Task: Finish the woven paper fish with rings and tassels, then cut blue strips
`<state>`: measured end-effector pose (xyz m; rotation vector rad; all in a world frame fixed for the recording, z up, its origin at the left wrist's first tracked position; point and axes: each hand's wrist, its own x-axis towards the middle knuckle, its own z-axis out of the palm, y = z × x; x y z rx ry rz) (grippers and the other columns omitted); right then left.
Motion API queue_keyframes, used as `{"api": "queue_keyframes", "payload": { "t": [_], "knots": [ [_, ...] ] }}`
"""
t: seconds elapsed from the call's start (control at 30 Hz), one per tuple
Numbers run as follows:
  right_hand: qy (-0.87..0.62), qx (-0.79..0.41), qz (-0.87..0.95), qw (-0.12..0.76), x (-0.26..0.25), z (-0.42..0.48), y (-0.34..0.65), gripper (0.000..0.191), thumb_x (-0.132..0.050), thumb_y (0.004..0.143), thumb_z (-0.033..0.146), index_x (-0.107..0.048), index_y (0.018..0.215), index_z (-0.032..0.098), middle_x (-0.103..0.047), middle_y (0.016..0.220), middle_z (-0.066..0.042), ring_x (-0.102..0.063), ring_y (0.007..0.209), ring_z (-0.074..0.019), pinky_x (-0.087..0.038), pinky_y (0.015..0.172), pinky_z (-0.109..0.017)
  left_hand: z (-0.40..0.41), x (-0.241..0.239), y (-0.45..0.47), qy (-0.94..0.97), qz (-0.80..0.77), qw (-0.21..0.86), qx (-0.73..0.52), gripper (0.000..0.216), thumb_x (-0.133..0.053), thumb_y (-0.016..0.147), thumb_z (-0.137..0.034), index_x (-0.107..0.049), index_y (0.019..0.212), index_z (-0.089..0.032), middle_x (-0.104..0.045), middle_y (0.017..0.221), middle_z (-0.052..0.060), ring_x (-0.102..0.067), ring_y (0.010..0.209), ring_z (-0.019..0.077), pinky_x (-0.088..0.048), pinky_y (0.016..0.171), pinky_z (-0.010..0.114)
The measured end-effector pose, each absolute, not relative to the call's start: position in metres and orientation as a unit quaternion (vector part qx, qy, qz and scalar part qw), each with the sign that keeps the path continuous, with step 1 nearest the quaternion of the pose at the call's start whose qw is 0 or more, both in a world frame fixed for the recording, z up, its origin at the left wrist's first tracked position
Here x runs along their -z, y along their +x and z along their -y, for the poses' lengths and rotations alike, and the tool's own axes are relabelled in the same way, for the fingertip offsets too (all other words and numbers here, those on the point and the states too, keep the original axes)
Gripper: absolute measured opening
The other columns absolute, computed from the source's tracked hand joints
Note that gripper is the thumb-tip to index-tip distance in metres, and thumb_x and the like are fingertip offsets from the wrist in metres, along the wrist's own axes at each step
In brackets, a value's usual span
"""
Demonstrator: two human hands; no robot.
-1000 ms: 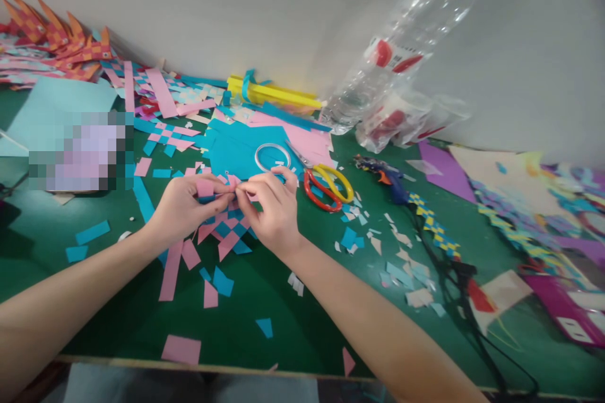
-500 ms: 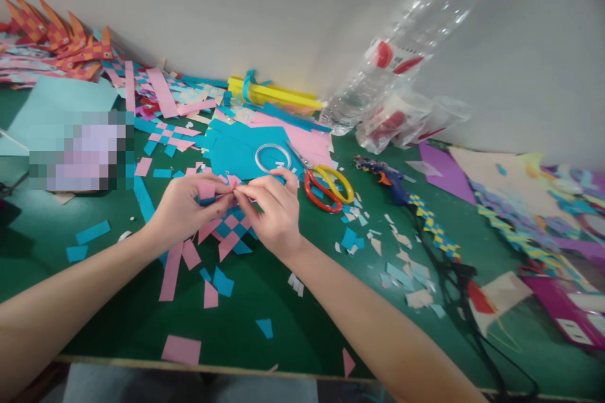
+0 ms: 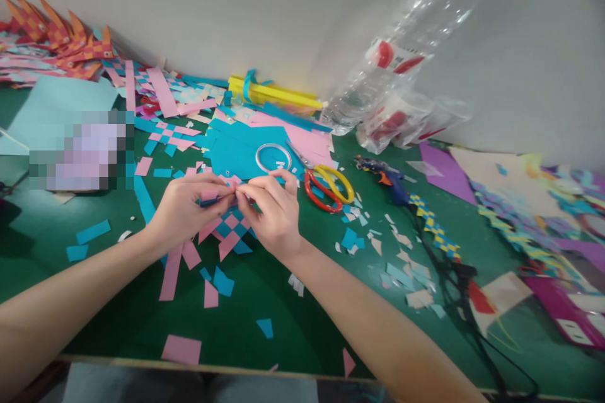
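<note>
My left hand [image 3: 189, 204] is closed on a small pink and blue woven paper piece [image 3: 209, 196], most of it hidden by the fingers. From the other side, my right hand [image 3: 271, 211] pinches the pink edge of that piece, fingertips meeting the left ones. Beneath both hands a pink and blue checkered paper weave [image 3: 231, 227] lies on the table. Beyond the right fingers are a white ring-shaped roll [image 3: 273, 156] and scissors [image 3: 328, 189] with red and yellow handles, resting partly on blue paper sheets [image 3: 236, 145].
Paper scraps [image 3: 222, 281] litter the green table [image 3: 321, 327]. A glue gun [image 3: 385, 176] with a trailing cable lies to the right. A tall plastic bottle [image 3: 392, 56] leans at the wall beside plastic cups [image 3: 397, 119]. Orange paper fish [image 3: 75, 41] are piled far left.
The pink and blue piece has turned slightly between my fingers, so less of its pink face shows. My hands have barely shifted.
</note>
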<state>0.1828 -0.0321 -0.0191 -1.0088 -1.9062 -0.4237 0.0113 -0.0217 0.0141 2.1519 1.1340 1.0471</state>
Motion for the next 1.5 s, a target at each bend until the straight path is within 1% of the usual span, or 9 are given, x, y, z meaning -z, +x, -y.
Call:
{"api": "queue_keyframes", "payload": {
  "t": [0.2, 0.37, 0.57, 0.7, 0.83, 1.0, 1.17, 1.3, 1.5],
  "knots": [
    [-0.405, 0.154, 0.773, 0.465, 0.0178, 0.0326, 0.1827, 0.009, -0.054, 0.091, 0.017, -0.061, 0.086, 0.02, -0.069, 0.081, 0.001, -0.064, 0.076, -0.0101, -0.039, 0.094, -0.034, 0.0228, -0.0156, 0.0109, 0.765, -0.43, 0.29, -0.381, 0.015, -0.061, 0.081, -0.031, -0.074, 0.075, -0.025, -0.074, 0.084, 0.001, -0.068, 0.084, 0.0172, -0.054, 0.08, 0.027],
    [-0.41, 0.128, 0.774, 0.464, 0.0163, 0.0329, 0.1829, 0.012, -0.051, 0.093, 0.018, -0.062, 0.088, 0.02, -0.069, 0.085, -0.001, -0.063, 0.079, -0.0114, -0.039, 0.094, -0.035, 0.0224, -0.0163, 0.0118, 0.755, -0.427, 0.313, -0.385, 0.017, -0.06, 0.082, -0.03, -0.073, 0.074, -0.024, -0.073, 0.08, 0.0, -0.066, 0.081, 0.0168, -0.054, 0.077, 0.028],
    [-0.392, 0.118, 0.774, 0.483, 0.0154, 0.0323, 0.1831, 0.012, -0.05, 0.093, 0.017, -0.062, 0.091, 0.017, -0.069, 0.085, -0.003, -0.063, 0.08, -0.0114, -0.04, 0.092, -0.034, 0.0222, -0.0179, 0.0121, 0.755, -0.415, 0.323, -0.391, 0.02, -0.06, 0.082, -0.029, -0.07, 0.065, -0.022, -0.07, 0.071, -0.001, -0.064, 0.076, 0.016, -0.053, 0.074, 0.027],
    [-0.401, 0.132, 0.777, 0.467, 0.0158, 0.0323, 0.183, 0.014, -0.05, 0.093, 0.017, -0.064, 0.09, 0.017, -0.069, 0.084, -0.003, -0.064, 0.08, -0.0122, -0.039, 0.093, -0.034, 0.0219, -0.0166, 0.0116, 0.757, -0.418, 0.316, -0.39, 0.019, -0.06, 0.082, -0.03, -0.071, 0.07, -0.022, -0.071, 0.074, 0.0, -0.065, 0.076, 0.0163, -0.053, 0.074, 0.028],
    [-0.42, 0.136, 0.78, 0.444, 0.0158, 0.0323, 0.1832, 0.016, -0.051, 0.094, 0.02, -0.066, 0.087, 0.019, -0.069, 0.081, -0.002, -0.064, 0.078, -0.0123, -0.038, 0.092, -0.035, 0.0223, -0.0166, 0.0119, 0.76, -0.423, 0.31, -0.384, 0.019, -0.059, 0.082, -0.029, -0.071, 0.069, -0.022, -0.072, 0.075, 0.0, -0.065, 0.078, 0.0165, -0.053, 0.075, 0.028],
    [-0.405, 0.138, 0.776, 0.464, 0.0162, 0.0313, 0.1846, 0.009, -0.055, 0.092, 0.021, -0.063, 0.088, 0.021, -0.07, 0.079, 0.001, -0.064, 0.075, -0.0099, -0.038, 0.093, -0.033, 0.0223, -0.0175, 0.0119, 0.758, -0.422, 0.316, -0.384, 0.017, -0.06, 0.082, -0.028, -0.071, 0.07, -0.023, -0.072, 0.077, 0.0, -0.066, 0.079, 0.0162, -0.053, 0.075, 0.027],
    [-0.402, 0.149, 0.779, 0.458, 0.0156, 0.0311, 0.1837, 0.01, -0.053, 0.093, 0.019, -0.061, 0.087, 0.02, -0.07, 0.082, 0.0, -0.064, 0.078, -0.0102, -0.039, 0.093, -0.033, 0.0216, -0.0156, 0.011, 0.762, -0.43, 0.305, -0.377, 0.017, -0.061, 0.081, -0.03, -0.072, 0.071, -0.024, -0.073, 0.081, 0.0, -0.067, 0.083, 0.0173, -0.054, 0.077, 0.027],
    [-0.387, 0.146, 0.779, 0.472, 0.0143, 0.0314, 0.1826, 0.008, -0.053, 0.091, 0.015, -0.06, 0.09, 0.017, -0.069, 0.084, -0.002, -0.064, 0.078, -0.0104, -0.039, 0.093, -0.033, 0.0219, -0.0154, 0.0111, 0.762, -0.428, 0.304, -0.378, 0.016, -0.06, 0.082, -0.029, -0.074, 0.074, -0.024, -0.073, 0.083, 0.0, -0.067, 0.084, 0.0172, -0.054, 0.078, 0.028],
    [-0.405, 0.141, 0.779, 0.458, 0.0146, 0.0316, 0.1825, 0.017, -0.046, 0.095, 0.018, -0.061, 0.089, 0.018, -0.069, 0.084, -0.003, -0.062, 0.079, -0.0112, -0.039, 0.093, -0.033, 0.0221, -0.0155, 0.0116, 0.761, -0.418, 0.307, -0.39, 0.016, -0.061, 0.082, -0.027, -0.074, 0.072, -0.023, -0.074, 0.078, 0.0, -0.068, 0.083, 0.0173, -0.054, 0.077, 0.028]
  ]
}}
